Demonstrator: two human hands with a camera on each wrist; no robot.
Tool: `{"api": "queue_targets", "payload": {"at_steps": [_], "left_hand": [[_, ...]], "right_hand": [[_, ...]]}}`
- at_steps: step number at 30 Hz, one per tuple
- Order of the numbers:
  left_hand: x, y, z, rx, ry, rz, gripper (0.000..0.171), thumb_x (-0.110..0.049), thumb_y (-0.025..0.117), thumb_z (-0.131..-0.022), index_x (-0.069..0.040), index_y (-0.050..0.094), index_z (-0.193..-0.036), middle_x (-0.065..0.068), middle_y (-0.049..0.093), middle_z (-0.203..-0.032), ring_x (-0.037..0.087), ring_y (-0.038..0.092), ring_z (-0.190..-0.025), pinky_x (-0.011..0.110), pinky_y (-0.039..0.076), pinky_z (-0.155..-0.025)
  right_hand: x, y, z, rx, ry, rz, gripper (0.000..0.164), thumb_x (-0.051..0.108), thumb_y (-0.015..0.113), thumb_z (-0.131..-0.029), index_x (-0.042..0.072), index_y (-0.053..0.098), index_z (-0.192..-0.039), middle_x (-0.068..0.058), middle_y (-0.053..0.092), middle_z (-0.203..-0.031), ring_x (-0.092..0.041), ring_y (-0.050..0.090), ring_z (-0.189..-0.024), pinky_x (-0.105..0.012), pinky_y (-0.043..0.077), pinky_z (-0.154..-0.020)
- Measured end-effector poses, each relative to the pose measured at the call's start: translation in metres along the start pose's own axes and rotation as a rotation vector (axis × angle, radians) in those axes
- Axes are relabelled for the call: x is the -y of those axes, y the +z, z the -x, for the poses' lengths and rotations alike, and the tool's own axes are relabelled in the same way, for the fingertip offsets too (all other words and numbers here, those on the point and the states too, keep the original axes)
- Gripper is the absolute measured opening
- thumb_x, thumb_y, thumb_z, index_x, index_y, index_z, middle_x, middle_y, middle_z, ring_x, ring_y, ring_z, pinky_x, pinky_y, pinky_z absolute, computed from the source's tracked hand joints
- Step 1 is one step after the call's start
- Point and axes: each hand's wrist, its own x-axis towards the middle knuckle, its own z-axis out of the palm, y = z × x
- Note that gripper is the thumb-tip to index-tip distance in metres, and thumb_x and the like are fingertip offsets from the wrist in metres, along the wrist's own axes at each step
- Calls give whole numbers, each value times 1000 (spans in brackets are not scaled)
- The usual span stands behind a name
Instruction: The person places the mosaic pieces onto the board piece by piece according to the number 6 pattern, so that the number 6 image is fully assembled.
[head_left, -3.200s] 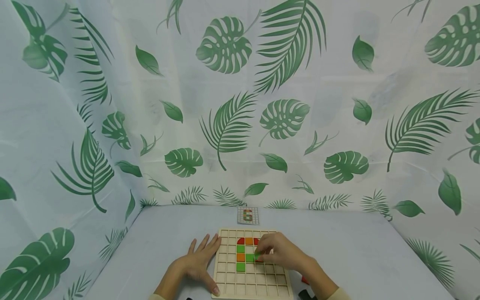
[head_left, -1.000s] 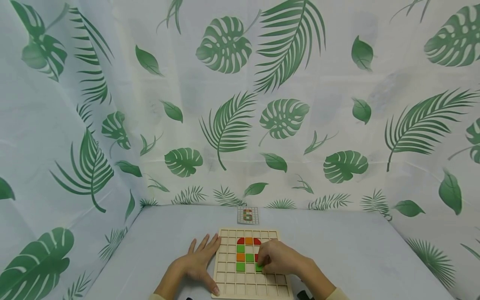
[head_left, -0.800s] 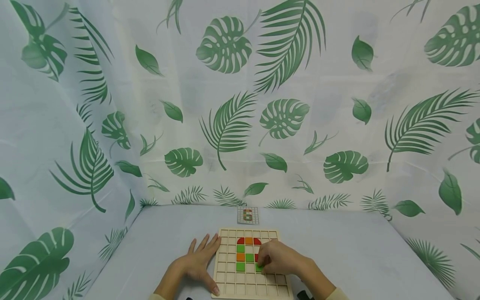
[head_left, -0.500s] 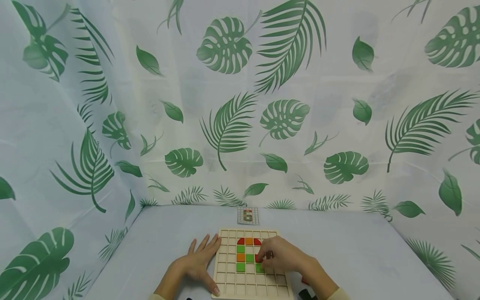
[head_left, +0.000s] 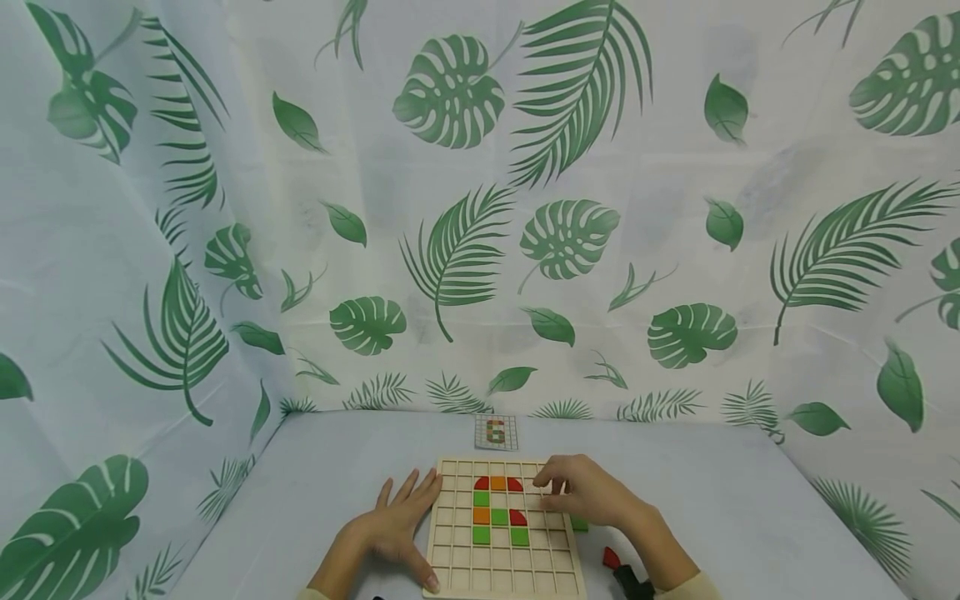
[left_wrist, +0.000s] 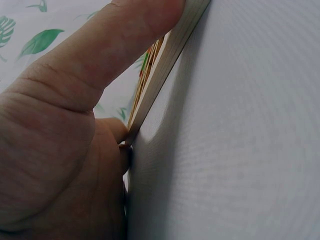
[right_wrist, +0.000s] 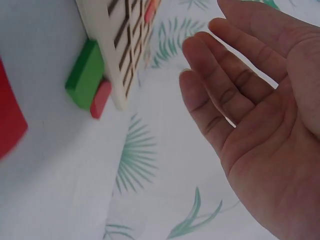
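Observation:
In the head view, a wooden grid board [head_left: 457, 558] lies on the table with several coloured tiles in its cells. My left hand [head_left: 393, 523] is spread along its left side, thumb at the near corner and fingertips at the upper left edge. Over the board's right side hovers my right hand [head_left: 588, 492], fingers loosely bent and holding nothing; the right wrist view shows its palm bare. Closest to it among the set tiles are a red quarter-round tile [head_left: 517, 517] and, just below that, a green square tile [head_left: 519, 536]. An orange tile [head_left: 482, 516] sits farther left.
A small pattern card [head_left: 496, 432] with a coloured figure 6 lies behind the board. Off its right edge, a green block [right_wrist: 86, 75] and a red piece [right_wrist: 100, 99] lie on the table. Nearer me are another red piece [head_left: 611, 557] and a black object [head_left: 633, 585].
My right hand has let go of the green tile, which now lies in its cell, and moved up and right. The red quarter-round tile is uncovered. The left hand stays in place.

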Motion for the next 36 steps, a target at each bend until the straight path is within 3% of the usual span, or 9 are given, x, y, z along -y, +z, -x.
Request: {"api": "queue_targets", "payload": {"at_steps": [15,28,36], "left_hand": [[2,1,0,-6,10,-7,150,-66,94,-58,-11,8,-168,13,1,-177,43,-6,-162,74,-9,-122],[2,1,0,-1,4,-11,150,-68,93,-59,-12,8,-168,12,0,-177,42,-7,-162,73,-10,-122],[2,2,-1,-2,6,-11,150,-68,93,-59,-12,7,-168,12,1,-177,42,-7,-162,74,-9,-122]], "right_hand": [[-20,-17,14,-52,75,3,27,17,80,-92,2,75,-115,-9,75,-105,-8,62,-82,-24,54,-64],[-39,-8,13,-54,284,77,16,8,83,-86,8,80,-101,2,72,-92,-15,60,-83,-28,54,-69],[-52,0,12,-29,281,100,12,9,86,-83,13,80,-92,5,71,-86,-13,60,-80,-30,53,-68]]}}
